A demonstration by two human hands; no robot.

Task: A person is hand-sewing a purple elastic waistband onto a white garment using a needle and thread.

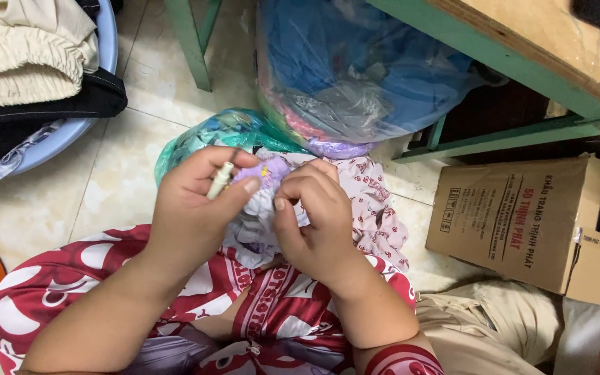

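From the head camera, your left hand (196,201) pinches a small pale tool (220,180) between thumb and forefinger; its long axis runs up and to the right, tip toward the purple bit of cloth (272,170). That cloth sits just right of the tool, touching your right hand (314,222), whose fingers curl closed on the pale printed garment (376,208) bunched in your lap. Both hands are about equally near. Below is a tiled floor (105,180); a cardboard box (515,222) stands to the right, plastic bags of clothes (355,69) ahead under a green table (522,62).
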